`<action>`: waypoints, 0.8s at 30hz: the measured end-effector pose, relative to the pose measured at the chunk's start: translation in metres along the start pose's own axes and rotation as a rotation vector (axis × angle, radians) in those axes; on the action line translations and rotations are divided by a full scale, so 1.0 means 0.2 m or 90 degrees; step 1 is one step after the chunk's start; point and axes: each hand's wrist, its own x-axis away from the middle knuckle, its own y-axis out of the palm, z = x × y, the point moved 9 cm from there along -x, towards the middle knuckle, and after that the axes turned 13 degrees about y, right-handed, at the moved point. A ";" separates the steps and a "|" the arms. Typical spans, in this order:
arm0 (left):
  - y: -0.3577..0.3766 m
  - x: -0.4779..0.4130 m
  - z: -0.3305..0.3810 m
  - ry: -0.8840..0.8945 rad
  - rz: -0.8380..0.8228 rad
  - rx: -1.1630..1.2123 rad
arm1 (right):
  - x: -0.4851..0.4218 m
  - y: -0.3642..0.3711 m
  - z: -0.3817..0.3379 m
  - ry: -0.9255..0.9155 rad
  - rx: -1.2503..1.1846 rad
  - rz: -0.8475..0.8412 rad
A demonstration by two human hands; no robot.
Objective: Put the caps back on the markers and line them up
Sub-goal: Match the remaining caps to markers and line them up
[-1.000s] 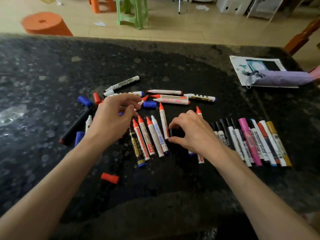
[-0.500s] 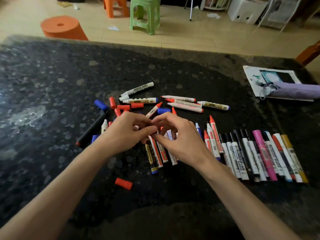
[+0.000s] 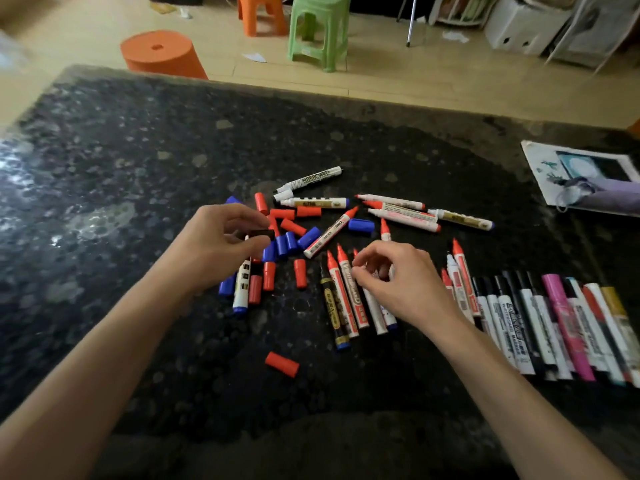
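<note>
Left hand (image 3: 221, 244) pinches a stubby black cap (image 3: 262, 233); right hand (image 3: 405, 285) curls over cylindrical markers (image 3: 349, 296) on speckled stone table (image 3: 138, 150), grip unclear

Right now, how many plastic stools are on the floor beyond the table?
3: a round orange stool nearest the table, an orange legged stool farther back, a green stool right of that. More may sit outside the frame.

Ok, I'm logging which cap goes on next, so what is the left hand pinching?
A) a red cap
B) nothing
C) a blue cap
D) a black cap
D: the left hand pinches a black cap between its thumb and fingers.
</note>
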 end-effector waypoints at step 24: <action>-0.35 0.04 -0.10 -0.041 0.089 -0.040 | 0.11 0.14 -0.13 -0.065 0.190 0.015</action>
